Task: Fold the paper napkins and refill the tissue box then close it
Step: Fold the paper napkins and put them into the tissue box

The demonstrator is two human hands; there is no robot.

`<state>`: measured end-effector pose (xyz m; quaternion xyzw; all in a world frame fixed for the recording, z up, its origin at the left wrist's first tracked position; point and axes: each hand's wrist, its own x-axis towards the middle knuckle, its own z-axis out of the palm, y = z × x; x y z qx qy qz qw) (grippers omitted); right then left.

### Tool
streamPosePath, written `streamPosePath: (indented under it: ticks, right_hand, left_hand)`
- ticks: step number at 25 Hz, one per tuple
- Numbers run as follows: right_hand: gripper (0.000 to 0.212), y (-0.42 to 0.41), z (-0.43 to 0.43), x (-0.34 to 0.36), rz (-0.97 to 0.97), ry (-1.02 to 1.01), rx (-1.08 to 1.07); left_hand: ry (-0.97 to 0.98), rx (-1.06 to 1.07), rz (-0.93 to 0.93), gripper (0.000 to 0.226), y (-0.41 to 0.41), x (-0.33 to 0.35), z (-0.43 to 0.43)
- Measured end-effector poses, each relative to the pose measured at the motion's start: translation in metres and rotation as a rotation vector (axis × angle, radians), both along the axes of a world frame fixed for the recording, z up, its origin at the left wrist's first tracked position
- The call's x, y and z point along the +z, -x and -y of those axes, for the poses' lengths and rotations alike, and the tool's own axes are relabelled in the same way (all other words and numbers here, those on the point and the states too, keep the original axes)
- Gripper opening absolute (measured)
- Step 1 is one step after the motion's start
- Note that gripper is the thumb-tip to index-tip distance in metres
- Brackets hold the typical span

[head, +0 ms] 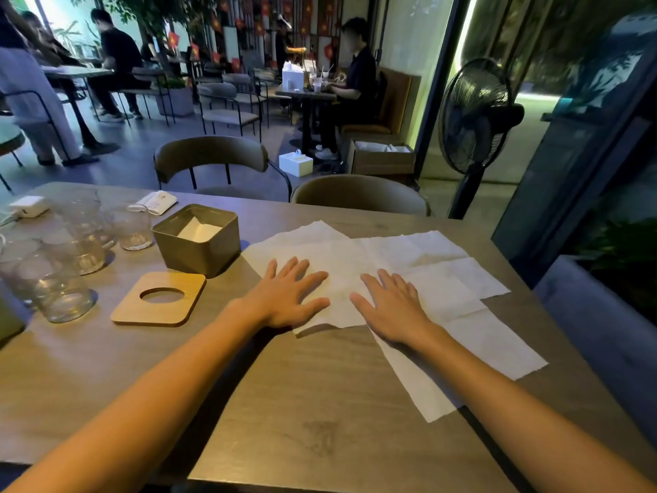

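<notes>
White, thin paper napkins (387, 265) are spread unfolded on the grey table (320, 421), directly under both palms. The left hand (291, 297) and the right hand (391, 311) are laid flat with fingers spread, nothing gripped. Such paper is judged light, soft, easily torn; a corner should be pinched. Beyond the left hand, the olive square metal tissue box (199, 243) is seen open, its wooden lid with a round hole (160, 300) beside it.

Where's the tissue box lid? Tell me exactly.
In the head view the wooden lid lies flat on the table, left of the left hand, just in front of the open tissue box.
</notes>
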<state>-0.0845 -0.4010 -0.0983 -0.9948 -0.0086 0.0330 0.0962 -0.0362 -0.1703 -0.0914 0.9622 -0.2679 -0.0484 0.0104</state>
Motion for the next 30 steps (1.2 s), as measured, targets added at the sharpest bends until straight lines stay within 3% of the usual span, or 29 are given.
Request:
streamPosePath:
  ticks: [3,8,15,18,21,26,30]
  right_hand:
    - [0.068,-0.018,-0.003,-0.006,0.028,-0.014,-0.032]
    - [0.068,-0.048,-0.02,-0.009,0.074,-0.002,-0.148]
    - [0.066,-0.056,-0.029,0.007,0.117,-0.041,-0.139]
    - [0.057,-0.046,0.006,0.026,0.194,-0.068,-0.189]
    - [0.055,-0.036,0.06,0.037,0.153,-0.048,-0.286]
    - [0.07,-0.011,0.103,0.027,-0.013,0.085,-0.191]
    - [0.068,0.02,0.105,0.008,-0.075,0.04,-0.16]
  left_hand:
    - [-0.036,0.035,0.015,0.064,-0.027,0.003,0.002]
    - [0.103,0.098,0.062,0.064,-0.031,0.002,0.016]
    - [0.009,0.197,0.114,0.057,-0.036,-0.011,0.041]
    - [0.173,0.145,0.176,0.058,-0.026,-0.007,0.056]
    - [0.351,0.096,0.166,0.061,-0.01,0.0,0.079]
    - [0.054,-0.088,0.092,0.053,-0.015,-0.005,0.087]
    - [0.02,-0.105,0.117,0.056,-0.018,-0.007,0.074]
